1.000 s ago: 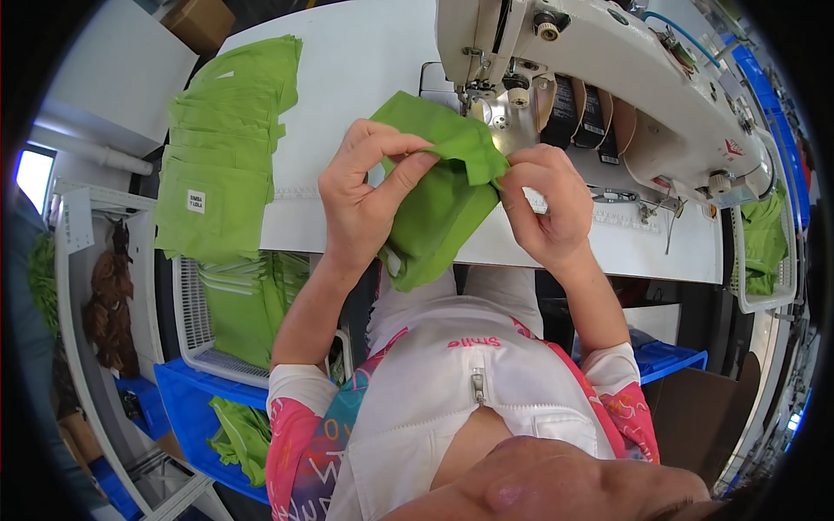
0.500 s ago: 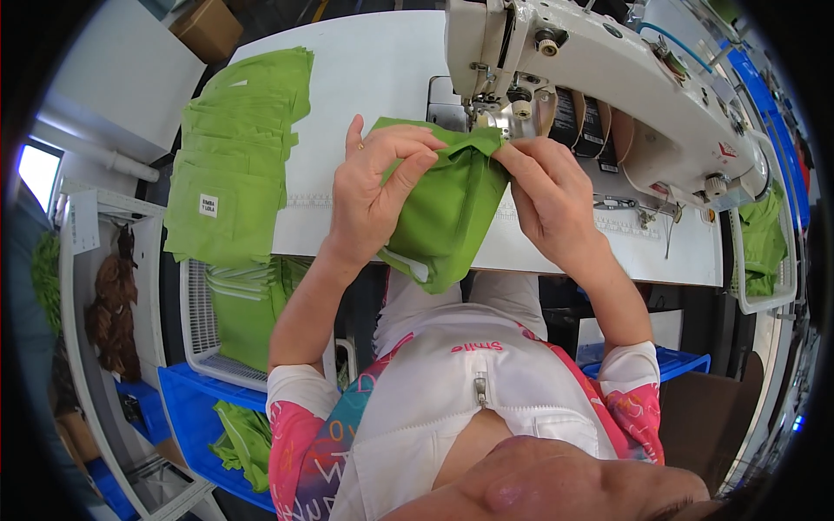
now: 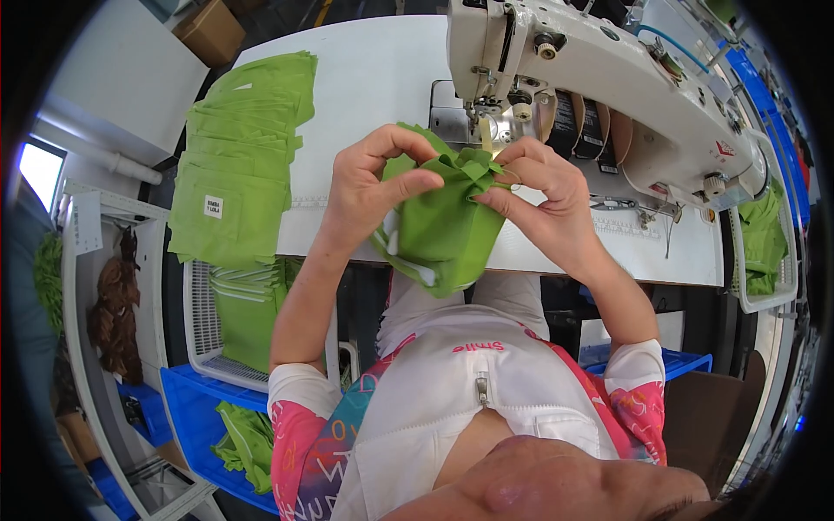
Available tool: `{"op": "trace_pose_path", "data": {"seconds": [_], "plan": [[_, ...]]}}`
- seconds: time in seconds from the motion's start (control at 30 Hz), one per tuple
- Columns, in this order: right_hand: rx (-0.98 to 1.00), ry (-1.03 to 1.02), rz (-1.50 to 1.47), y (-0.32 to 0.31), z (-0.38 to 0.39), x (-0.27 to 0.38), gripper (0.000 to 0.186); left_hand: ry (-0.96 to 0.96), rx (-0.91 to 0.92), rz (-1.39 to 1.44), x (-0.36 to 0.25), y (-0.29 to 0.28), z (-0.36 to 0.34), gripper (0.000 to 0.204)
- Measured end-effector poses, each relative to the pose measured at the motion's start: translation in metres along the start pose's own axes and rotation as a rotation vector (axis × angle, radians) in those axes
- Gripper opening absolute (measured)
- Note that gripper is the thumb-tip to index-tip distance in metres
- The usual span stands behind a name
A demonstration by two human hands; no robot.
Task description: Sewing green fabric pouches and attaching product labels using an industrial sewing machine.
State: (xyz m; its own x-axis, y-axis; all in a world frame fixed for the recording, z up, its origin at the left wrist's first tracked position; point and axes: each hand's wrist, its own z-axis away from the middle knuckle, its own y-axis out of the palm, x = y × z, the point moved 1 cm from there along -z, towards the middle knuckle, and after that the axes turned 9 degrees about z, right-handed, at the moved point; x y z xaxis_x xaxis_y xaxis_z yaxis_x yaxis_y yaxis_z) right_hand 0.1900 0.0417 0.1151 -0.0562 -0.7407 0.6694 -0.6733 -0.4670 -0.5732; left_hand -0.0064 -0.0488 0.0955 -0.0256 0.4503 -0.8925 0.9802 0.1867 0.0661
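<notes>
Between my hands hangs a green fabric piece (image 3: 447, 234), its upper edge gathered and its lower part draped over the table's front edge. My left hand (image 3: 373, 182) pinches its upper left side between thumb and fingers. On the other side, my right hand (image 3: 543, 195) grips the bunched top corner. White strips show along the cloth's lower left. Just beyond the cloth is the needle area of a white sewing machine (image 3: 621, 95), with its metal plate (image 3: 447, 113) partly behind the fabric.
Stacked green fabric pieces (image 3: 230, 165) lie on the white table (image 3: 360, 65) at left. Below them are a white basket (image 3: 195, 326) of green pieces and a blue bin (image 3: 187, 408). Small metal tools (image 3: 617, 205) lie right of my hand. Another white basket (image 3: 773, 300) stands far right.
The cloth's top edge, spread between my hands before, is now bunched up. My right hand has turned and its fingers have shifted on the corner. The cloth has moved slightly away from the needle.
</notes>
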Motion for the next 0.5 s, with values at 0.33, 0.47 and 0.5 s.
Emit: {"op": "trace_pose_path", "data": {"seconds": [0.33,0.47,0.5], "plan": [[0.207,-0.463,0.524,-0.013,-0.028,0.009,0.025,0.062,0.080,-0.415,-0.035,-0.006,-0.009,0.010],[0.236,-0.151,0.331,-0.002,-0.012,0.002,0.020,-0.117,-0.015,-0.213,-0.019,-0.005,0.004,0.010],[0.129,-0.097,0.189,0.002,-0.008,0.002,0.019,-0.119,-0.016,-0.213,-0.016,-0.005,0.007,0.010]]}}
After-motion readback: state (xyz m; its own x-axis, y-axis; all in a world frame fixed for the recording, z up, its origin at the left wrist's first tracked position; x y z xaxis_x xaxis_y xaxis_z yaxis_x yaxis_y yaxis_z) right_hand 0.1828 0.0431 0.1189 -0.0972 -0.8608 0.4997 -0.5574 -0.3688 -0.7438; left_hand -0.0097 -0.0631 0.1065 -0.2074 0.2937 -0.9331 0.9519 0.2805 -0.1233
